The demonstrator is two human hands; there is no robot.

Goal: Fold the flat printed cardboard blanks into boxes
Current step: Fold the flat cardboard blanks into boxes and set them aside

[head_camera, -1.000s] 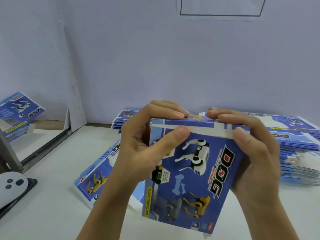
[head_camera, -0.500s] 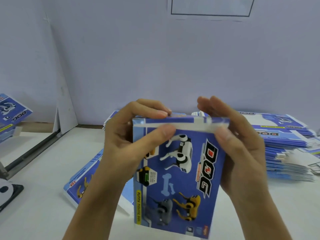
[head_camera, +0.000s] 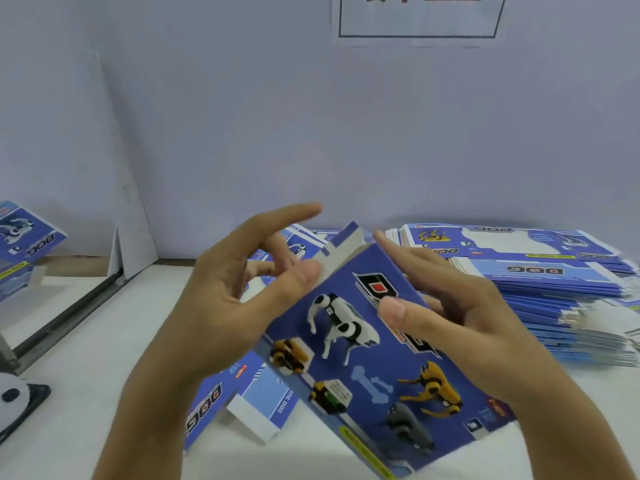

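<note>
Fingers: left hand (head_camera: 221, 306) spread, thumb tip touching the box (head_camera: 374, 358) near its top corner; right hand (head_camera: 460, 317) straight-fingered, thumb on the printed face, fingers behind. Box: tilted, above the table (head_camera: 86, 358). Flat blanks (head_camera: 540, 282): stacked at right.

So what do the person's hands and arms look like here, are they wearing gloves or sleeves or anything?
Nothing worn that shows. The left hand and right hand are bare, with no gloves, rings or watch in view. Both forearms are bare too, down to the bottom edge of the picture, so no sleeve shows. The fingernails look short and unpainted.
</note>
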